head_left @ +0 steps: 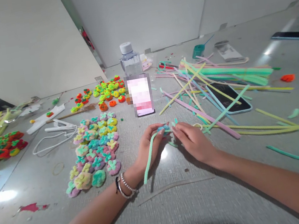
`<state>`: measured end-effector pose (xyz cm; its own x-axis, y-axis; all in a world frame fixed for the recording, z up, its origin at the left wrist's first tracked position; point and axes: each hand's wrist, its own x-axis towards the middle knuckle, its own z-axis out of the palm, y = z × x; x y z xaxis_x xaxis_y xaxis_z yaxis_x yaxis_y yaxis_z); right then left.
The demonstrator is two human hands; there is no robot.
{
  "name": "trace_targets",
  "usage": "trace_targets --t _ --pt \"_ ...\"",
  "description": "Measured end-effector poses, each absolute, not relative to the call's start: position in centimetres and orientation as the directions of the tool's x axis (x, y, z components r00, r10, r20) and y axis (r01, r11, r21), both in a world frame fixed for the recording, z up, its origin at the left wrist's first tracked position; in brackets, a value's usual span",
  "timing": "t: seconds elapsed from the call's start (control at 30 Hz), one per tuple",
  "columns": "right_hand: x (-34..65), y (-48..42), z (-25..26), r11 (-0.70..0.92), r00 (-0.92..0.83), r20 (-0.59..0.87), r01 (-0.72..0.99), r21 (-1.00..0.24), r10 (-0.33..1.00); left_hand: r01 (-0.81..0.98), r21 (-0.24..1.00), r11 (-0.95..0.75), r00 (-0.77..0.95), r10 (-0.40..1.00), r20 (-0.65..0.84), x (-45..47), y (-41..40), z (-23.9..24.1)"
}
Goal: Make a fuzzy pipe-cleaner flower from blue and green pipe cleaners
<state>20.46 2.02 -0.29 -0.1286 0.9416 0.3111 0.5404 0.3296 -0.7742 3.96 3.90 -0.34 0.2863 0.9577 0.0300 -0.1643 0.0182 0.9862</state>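
Note:
My left hand [151,139] pinches a small blue fuzzy piece [163,128] together with a mint-green pipe cleaner [149,158], whose long end hangs down toward me. Close beside it, my right hand [189,137] is closed, its thumb and fingertips at the other end of the green pipe cleaner. Both hands meet just above the table, in front of a propped phone [141,94] with a blurred screen. To the left lie rows of pastel pipe-cleaner flowers [94,144]. The fingers partly hide the blue piece.
Loose pipe cleaners [201,114] spread across the right side, some over a dark-screened phone [228,96]. A water bottle [130,59] stands at the back. Small orange and yellow pieces [108,90] cluster behind the flowers. A white cable [53,137] lies at left.

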Motion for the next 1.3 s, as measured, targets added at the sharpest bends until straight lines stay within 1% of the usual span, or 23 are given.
trace_targets --t 0.1,0.17,0.27,0.5,0.67,0.77,0.9,0.97,1.07,1.17,1.3 --pt "20.5 2.2 -0.3 0.29 -0.17 0.236 0.496 -0.818 0.957 -0.13 0.991 -0.04 0.306 0.949 0.078 4.0 3.9 -0.4" --pt "20.5 2.3 -0.2 0.273 -0.17 0.218 0.472 -0.838 0.961 -0.126 0.988 -0.084 0.331 0.936 0.122 4.0 3.8 -0.3" --pt "20.5 2.4 -0.1 0.273 -0.182 0.213 0.443 -0.854 0.96 -0.13 0.982 -0.139 0.343 0.923 0.176 4.0 3.6 0.0" --pt "20.6 2.5 0.1 0.293 -0.227 0.219 0.381 -0.877 0.949 -0.147 0.97 -0.194 0.363 0.902 0.235 3.9 3.4 -0.7" --pt "20.8 2.4 0.4 0.315 -0.258 0.239 0.314 -0.896 0.936 -0.031 0.949 -0.313 0.362 0.882 0.303 3.6 3.1 -1.1" --pt "20.9 2.4 0.6 0.286 -0.264 0.212 0.285 -0.915 0.941 0.017 0.949 -0.315 0.36 0.887 0.288 3.5 2.9 -0.9" --pt "20.9 2.4 0.9 0.252 -0.261 0.187 0.245 -0.936 0.947 0.164 0.921 -0.354 0.376 0.885 0.273 3.4 2.9 -0.1" --pt "20.9 2.4 1.0 0.253 -0.257 0.188 0.248 -0.935 0.948 0.204 0.905 -0.373 0.376 0.884 0.28 3.4 3.0 0.1" --pt "20.9 2.3 1.0 0.272 -0.251 0.203 0.282 -0.92 0.946 0.214 0.909 -0.359 0.362 0.893 0.267 3.4 3.2 0.0" --pt "20.8 2.1 0.8 0.336 -0.24 0.261 0.359 -0.871 0.935 0.2 0.93 -0.309 0.342 0.911 0.23 3.5 3.3 -0.3" --pt "20.6 1.8 0.3 0.454 -0.252 0.378 0.477 -0.752 0.891 0.091 0.985 -0.148 0.347 0.931 0.108 3.7 3.3 -0.2"
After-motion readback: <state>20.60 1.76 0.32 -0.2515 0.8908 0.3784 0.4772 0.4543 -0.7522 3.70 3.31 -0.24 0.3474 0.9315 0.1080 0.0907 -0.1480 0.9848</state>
